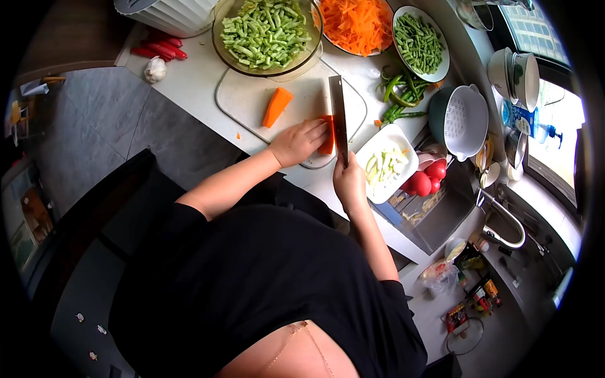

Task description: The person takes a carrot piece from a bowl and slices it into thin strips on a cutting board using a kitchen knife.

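My left hand (301,142) presses a piece of carrot (327,146) against the white cutting board (242,94), its fingers bent over the carrot. In my right hand (350,181) is the handle of a kitchen knife (338,113) with a broad dark blade. The blade stands on edge close along the right side of the held carrot; whether it touches cannot be made out. Another carrot chunk (277,107) lies to the left on the board. Right of the knife hand, a white tray (411,153) holds pale green sliced pieces.
Behind the board stand a glass bowl (216,39) of cut green beans, a plate of shredded carrot (357,26) and a bowl of chopped green pieces (418,44). Green peppers (403,88), a colander (469,126), tomatoes (421,183) and the sink (441,220) are rightward. Garlic (155,69) sits left.
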A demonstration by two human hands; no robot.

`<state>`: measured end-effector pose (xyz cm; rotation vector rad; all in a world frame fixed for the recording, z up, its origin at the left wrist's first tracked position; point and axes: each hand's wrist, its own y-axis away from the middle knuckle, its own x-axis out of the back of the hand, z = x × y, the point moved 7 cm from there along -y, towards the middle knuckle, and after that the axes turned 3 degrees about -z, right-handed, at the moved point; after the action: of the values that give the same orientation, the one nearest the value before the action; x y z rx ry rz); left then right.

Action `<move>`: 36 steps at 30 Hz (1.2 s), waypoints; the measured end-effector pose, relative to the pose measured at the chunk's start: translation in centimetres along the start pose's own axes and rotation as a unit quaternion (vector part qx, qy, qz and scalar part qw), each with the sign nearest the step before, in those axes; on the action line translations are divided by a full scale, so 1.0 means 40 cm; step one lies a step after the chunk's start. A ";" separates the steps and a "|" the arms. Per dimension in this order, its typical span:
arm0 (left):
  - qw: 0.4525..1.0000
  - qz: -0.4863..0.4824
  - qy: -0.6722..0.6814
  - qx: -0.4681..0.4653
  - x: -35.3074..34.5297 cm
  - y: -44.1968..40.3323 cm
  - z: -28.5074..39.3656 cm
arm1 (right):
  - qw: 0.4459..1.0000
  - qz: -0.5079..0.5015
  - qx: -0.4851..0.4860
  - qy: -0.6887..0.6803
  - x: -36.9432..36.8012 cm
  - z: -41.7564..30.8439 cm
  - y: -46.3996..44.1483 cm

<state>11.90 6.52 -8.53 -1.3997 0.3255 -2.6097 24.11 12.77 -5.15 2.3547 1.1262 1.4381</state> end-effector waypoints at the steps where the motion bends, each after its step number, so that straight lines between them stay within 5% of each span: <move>1: 1.000 -0.001 0.001 0.001 -0.001 -0.001 0.000 | 1.000 0.004 0.003 0.019 -0.006 0.000 -0.009; 36: 1.000 0.005 -0.013 -0.007 -0.011 0.005 -0.004 | 1.000 0.001 0.022 0.015 0.012 0.010 0.005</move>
<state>12.02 6.46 -9.03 -1.4325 0.3463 -2.5832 24.68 13.04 -4.94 2.3721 1.1759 1.4694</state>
